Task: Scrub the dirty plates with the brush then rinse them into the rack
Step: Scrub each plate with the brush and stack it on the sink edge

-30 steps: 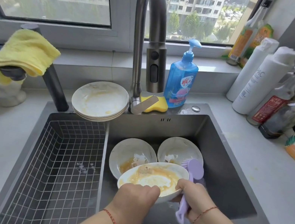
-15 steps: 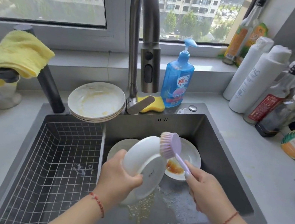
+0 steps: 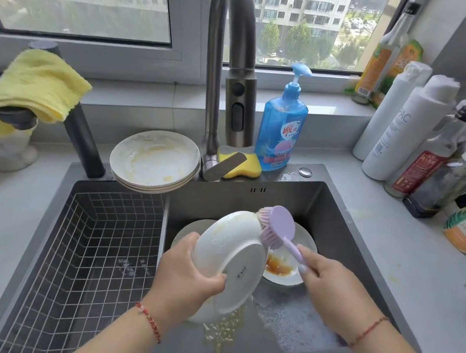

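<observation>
Tilted plate (image 3: 230,256) shows only its underside; dirty face and brush (image 3: 277,226) bristles mostly hidden behind it. Left hand (image 3: 188,274) fingers out of sight behind rim. Another plate (image 3: 189,229) largely covered. Bottle labels at right too small/blurred to read.

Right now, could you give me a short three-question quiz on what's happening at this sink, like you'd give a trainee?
1. True or false: the left hand holds the tilted plate with its underside facing the camera.
2. What touches that plate's top edge? A) yellow sponge B) purple brush C) faucet
3. Fill in: the wire rack holds ___ plates.

Key: 1 true; 2 B, gripped by the right hand; 3 no.
</observation>
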Tool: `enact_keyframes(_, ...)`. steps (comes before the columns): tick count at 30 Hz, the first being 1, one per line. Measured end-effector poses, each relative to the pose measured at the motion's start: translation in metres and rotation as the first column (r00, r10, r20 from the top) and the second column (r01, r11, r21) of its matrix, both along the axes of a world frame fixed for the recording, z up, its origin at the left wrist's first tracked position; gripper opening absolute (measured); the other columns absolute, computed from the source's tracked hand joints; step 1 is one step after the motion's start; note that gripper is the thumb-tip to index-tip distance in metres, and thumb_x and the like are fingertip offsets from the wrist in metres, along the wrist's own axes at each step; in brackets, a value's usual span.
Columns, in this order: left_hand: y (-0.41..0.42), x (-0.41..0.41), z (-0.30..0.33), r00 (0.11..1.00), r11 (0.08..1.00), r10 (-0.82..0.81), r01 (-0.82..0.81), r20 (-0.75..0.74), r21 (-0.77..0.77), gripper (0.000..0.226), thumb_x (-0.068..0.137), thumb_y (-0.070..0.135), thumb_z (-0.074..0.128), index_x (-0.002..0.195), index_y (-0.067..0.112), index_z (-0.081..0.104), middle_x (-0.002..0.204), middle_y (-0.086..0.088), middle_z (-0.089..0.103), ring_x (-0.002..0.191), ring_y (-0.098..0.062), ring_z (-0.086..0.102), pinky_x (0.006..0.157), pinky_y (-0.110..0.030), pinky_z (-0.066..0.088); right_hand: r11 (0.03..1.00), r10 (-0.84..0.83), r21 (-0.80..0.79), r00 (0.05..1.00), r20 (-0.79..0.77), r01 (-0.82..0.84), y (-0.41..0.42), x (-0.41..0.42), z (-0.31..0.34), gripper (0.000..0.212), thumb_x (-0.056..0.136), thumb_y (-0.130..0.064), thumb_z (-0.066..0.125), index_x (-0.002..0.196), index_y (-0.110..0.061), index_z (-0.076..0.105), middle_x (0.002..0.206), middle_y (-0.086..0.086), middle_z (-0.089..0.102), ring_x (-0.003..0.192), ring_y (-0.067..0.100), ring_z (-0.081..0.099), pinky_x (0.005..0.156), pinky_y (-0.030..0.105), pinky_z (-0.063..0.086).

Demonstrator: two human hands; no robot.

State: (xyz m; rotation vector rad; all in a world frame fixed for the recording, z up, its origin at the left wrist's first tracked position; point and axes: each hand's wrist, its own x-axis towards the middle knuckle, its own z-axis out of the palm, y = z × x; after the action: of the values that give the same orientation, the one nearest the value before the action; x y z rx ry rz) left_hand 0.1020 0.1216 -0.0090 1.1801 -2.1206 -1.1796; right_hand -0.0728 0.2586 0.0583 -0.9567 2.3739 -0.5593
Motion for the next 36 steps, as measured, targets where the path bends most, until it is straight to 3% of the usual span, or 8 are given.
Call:
enact_keyframes(5, -0.002, -0.010, 0.002, 0.999, 0.999, 0.031, -0.031, 0.019, -0.018, 0.044, 0.065, 0.017, 0.082, 0.104, 0.024, 0.063, 0.100, 0.011, 0.067, 0.088, -0.001, 0.061, 0.068, 0.000, 0.040, 0.967, 0.250, -0.031, 0.966, -0.069, -0.253, 0.005, 0.056, 0.032, 0.054, 0.099, -0.033, 0.038, 0.115, -0.081, 0.020, 0.073, -0.007, 0.055, 0.053, 0.008, 0.039, 0.059, 0.021, 0.040)
enact_keyframes(8, 0.000, -0.008, 0.005, 1.000, 1.000, 0.019, -0.019, -0.016, 0.022, 0.046, 0.062, 0.019, 0.082, 0.104, 0.024, 0.064, 0.097, 0.009, 0.069, 0.086, -0.007, 0.063, 0.071, -0.010, 0.047, 0.961, 0.276, 0.022, 0.952, -0.135, -0.275, 0.001, 0.055, 0.032, 0.057, 0.099, -0.032, 0.036, 0.109, -0.084, 0.018, 0.078, -0.007, 0.061, 0.054, 0.009, 0.040, 0.060, 0.023, 0.041)
enact_keyframes(12, -0.001, 0.003, 0.009, 0.998, 1.000, -0.024, 0.025, -0.064, 0.015, 0.037, 0.065, 0.012, 0.086, 0.084, 0.026, 0.057, 0.081, 0.007, 0.064, 0.069, 0.000, 0.061, 0.056, -0.014, 0.047, 0.994, -0.010, -0.108, 0.988, 0.156, 0.027, 0.002, 0.010, 0.013, 0.045, 0.098, -0.025, 0.041, 0.096, -0.069, 0.048, 0.052, -0.007, 0.039, 0.043, 0.010, 0.032, 0.040, 0.021, 0.032)
enact_keyframes(18, -0.009, 0.010, 0.019, 0.978, 0.994, 0.097, -0.085, -0.186, 0.070, 0.038, 0.065, 0.008, 0.088, 0.087, 0.018, 0.059, 0.087, -0.001, 0.066, 0.080, -0.017, 0.067, 0.064, -0.033, 0.058, 0.937, -0.281, 0.027, 0.704, 0.652, 0.349, 0.015, 0.006, -0.035, 0.030, 0.098, -0.019, 0.039, 0.104, -0.032, 0.066, 0.050, 0.001, 0.030, 0.037, 0.012, 0.020, 0.044, 0.016, 0.017)
enact_keyframes(22, -0.010, 0.008, 0.026, 0.933, 0.983, 0.160, -0.120, -0.323, 0.139, 0.041, 0.065, 0.006, 0.088, 0.091, 0.020, 0.060, 0.090, -0.002, 0.068, 0.080, -0.017, 0.068, 0.062, -0.027, 0.056, 0.855, -0.327, -0.019, 0.568, 0.755, 0.518, 0.009, 0.017, -0.056, 0.030, 0.094, -0.029, 0.054, 0.107, -0.003, 0.059, 0.057, 0.011, 0.058, 0.031, 0.011, 0.026, 0.038, 0.016, 0.024)
enact_keyframes(25, -0.006, 0.005, 0.029, 0.877, 0.965, 0.207, -0.110, -0.434, 0.238, 0.051, 0.053, 0.020, 0.092, 0.094, 0.021, 0.062, 0.090, -0.002, 0.071, 0.082, -0.018, 0.070, 0.066, -0.030, 0.058, 0.798, -0.307, -0.094, 0.535, 0.787, 0.596, -0.002, 0.023, -0.056, 0.037, 0.087, -0.042, 0.064, 0.103, -0.010, 0.057, 0.086, 0.020, 0.071, 0.033, 0.008, 0.026, 0.036, 0.018, 0.029)
enact_keyframes(29, 0.000, 0.003, 0.029, 0.783, 0.921, 0.293, -0.078, -0.549, 0.381, 0.061, 0.042, 0.030, 0.088, 0.098, 0.021, 0.064, 0.094, -0.006, 0.073, 0.089, -0.027, 0.071, 0.074, -0.041, 0.059, 0.773, -0.237, -0.173, 0.531, 0.814, 0.611, -0.011, 0.028, -0.054, 0.059, 0.069, -0.052, 0.073, 0.103, -0.008, 0.056, 0.090, 0.015, 0.069, 0.034, 0.007, 0.025, 0.037, 0.018, 0.029)
enact_keyframes(36, 0.004, 0.006, 0.025, 0.715, 0.884, 0.323, 0.007, -0.620, 0.468, 0.072, 0.044, 0.025, 0.090, 0.109, 0.013, 0.060, 0.105, -0.014, 0.071, 0.097, -0.032, 0.070, 0.077, -0.042, 0.058, 0.712, -0.147, -0.263, 0.505, 0.851, 0.651, -0.012, 0.034, -0.055, 0.057, 0.059, -0.038, 0.078, 0.098, -0.006, 0.050, 0.074, 0.014, 0.040, 0.034, 0.011, 0.025, 0.033, 0.020, 0.027)
